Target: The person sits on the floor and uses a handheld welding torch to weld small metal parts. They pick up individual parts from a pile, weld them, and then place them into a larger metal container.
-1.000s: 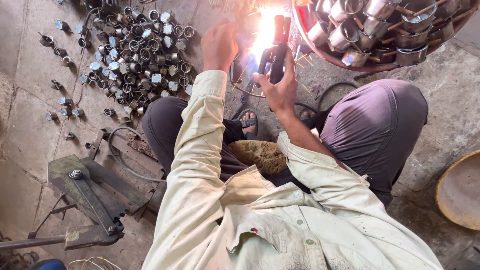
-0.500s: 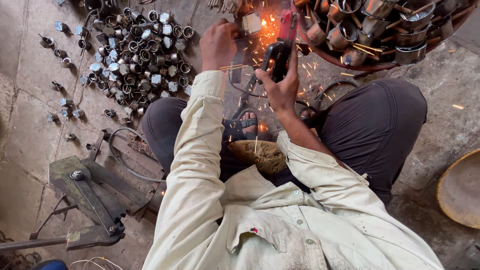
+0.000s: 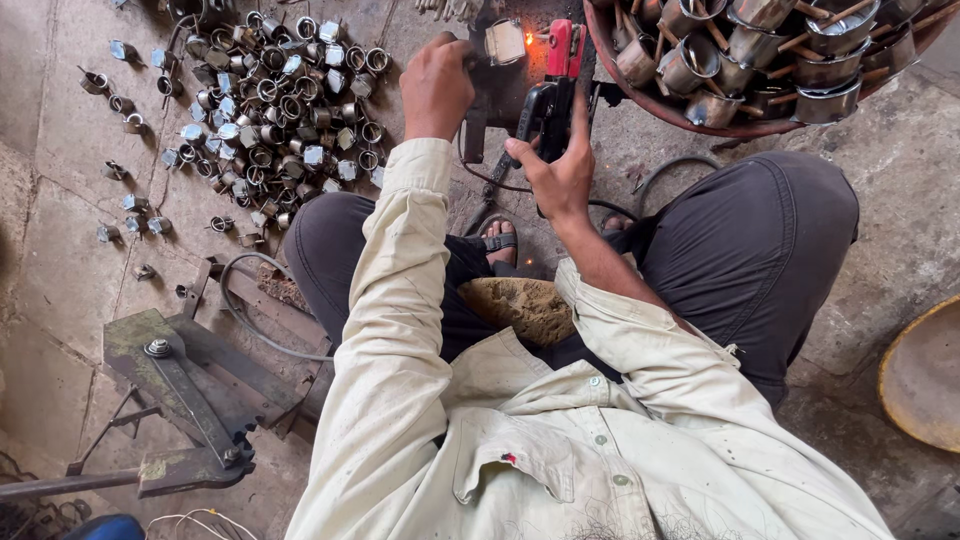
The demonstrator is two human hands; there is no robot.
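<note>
Squatting on the stone floor, I clamp my right hand around the black handle of a red-headed welding holder, its tip at twelve o'clock from my knuckles, where an orange spot glows. My left hand is closed on a small metal piece just beside that glow, at one o'clock from it. A heap of small metal rings lies at nine o'clock from my left hand. A round basin of steel cups sits at two o'clock from my right.
</note>
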